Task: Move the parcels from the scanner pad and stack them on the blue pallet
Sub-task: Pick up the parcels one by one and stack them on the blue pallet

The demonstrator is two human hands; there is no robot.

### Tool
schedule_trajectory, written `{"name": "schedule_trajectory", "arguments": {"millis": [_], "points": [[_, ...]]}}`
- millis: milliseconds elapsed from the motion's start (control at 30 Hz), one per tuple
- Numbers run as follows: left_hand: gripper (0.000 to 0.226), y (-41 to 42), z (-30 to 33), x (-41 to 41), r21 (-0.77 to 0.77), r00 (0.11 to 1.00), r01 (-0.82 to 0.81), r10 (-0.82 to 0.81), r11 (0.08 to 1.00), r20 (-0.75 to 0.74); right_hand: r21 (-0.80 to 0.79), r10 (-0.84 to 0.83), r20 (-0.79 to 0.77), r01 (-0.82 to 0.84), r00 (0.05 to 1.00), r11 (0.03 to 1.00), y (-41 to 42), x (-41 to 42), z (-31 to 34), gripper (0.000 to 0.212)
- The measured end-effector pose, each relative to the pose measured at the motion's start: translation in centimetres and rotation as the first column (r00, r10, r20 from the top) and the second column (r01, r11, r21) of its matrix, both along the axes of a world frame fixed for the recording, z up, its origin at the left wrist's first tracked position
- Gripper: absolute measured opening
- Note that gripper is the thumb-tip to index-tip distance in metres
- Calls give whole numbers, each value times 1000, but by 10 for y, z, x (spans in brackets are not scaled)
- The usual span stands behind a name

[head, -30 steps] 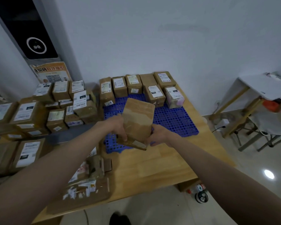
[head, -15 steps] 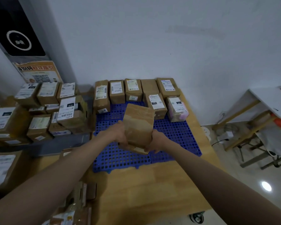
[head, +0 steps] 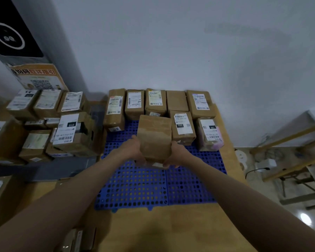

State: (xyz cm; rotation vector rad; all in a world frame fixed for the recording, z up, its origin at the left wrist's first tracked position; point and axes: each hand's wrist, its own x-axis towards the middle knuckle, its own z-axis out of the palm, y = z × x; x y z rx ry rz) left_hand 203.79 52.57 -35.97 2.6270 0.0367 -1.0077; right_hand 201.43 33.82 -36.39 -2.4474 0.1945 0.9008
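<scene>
Parcels already line the far edge of the blue pallet in the head view, the only view: 5 stand in a row against the wall, and 2 more, a labelled brown box and a parcel in pinkish wrap, sit just in front of that row on the right. That makes 7 placed, by my count, with most of the pallet's near surface still bare. To the left, off the pallet, a large heap of boxes waits on the table; whether these lie on the scanner pad I cannot tell, but they suggest a lot of work remains.

The parcel in hand is a plain brown box, held upright above the pallet's middle, just in front of the back row and beside the labelled brown box. The left hand grips its lower left side and the right hand its lower right, fingers curled under the bottom edge, so both hands are clamped on it from opposite sides. It appears not yet set down; I judge the free spot left of the labelled brown box the likely target.
</scene>
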Motion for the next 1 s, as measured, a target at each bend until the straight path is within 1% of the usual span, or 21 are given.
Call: {"name": "schedule_trajectory", "arguments": {"millis": [100, 267, 400, 533, 667, 833, 1000], "points": [[99, -6, -6, 21, 2, 1000, -22, 22, 1000, -10, 9, 22, -17, -22, 1000, 1000, -7, 26, -5, 93], [112, -21, -22, 55, -14, 999, -45, 45, 999, -11, 21, 20, -34, -19, 999, 1000, -22, 63, -22, 82], [114, -31, -36, 78, 17, 998, -55, 55, 998, -13, -35, 86, -47, -88, 995, 995, -30, 91, -32, 71], [109, -36, -48, 98, 22, 996, -68, 69, 997, -48, -76, 129, -61, -134, 990, 988, -31, 113, -41, 69], [115, -38, -57, 109, 37, 996, -72, 74, 997, -53, -127, 152, -76, -161, 985, 979, -29, 130, -48, 63], [115, -38, -70, 116, 15, 994, -97, 98, 995, -38, -200, 178, -94, -194, 980, 960, -25, 142, -55, 61], [117, -36, -80, 116, -12, 995, -95, 95, 995, -30, -194, 160, -113, -180, 981, 964, -23, 141, -58, 62]]}}
